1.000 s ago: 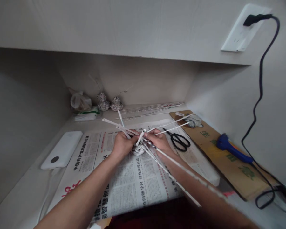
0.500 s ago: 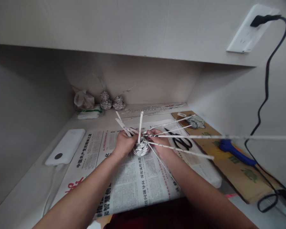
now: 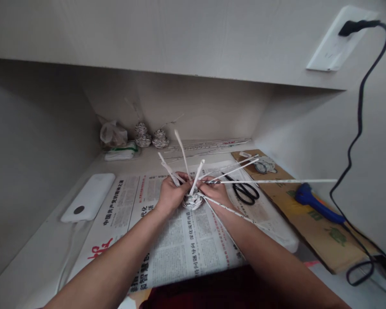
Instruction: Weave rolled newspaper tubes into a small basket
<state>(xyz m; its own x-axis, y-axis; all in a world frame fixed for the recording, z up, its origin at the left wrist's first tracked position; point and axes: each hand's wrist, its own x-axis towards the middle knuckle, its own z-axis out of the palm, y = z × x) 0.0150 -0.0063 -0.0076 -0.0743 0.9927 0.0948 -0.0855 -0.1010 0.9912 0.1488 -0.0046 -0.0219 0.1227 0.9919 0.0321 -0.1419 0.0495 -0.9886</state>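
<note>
Over the newspaper [image 3: 172, 253] on the bench [image 3: 46, 266], both forearms reach forward, hands meeting at a small woven piece [image 3: 194, 203]. The left hand [image 3: 172, 194] has its grip closed on the piece's left side; the right hand [image 3: 216, 191] pinches a long strip [image 3: 276, 181] at its right edge. Rounded and whitish with dark flecks, the piece bristles with splayed paper strips [image 3: 197, 178]. Back left, a translucent plastic bag [image 3: 113, 134] bulges, its contents too blurred to identify.
</note>
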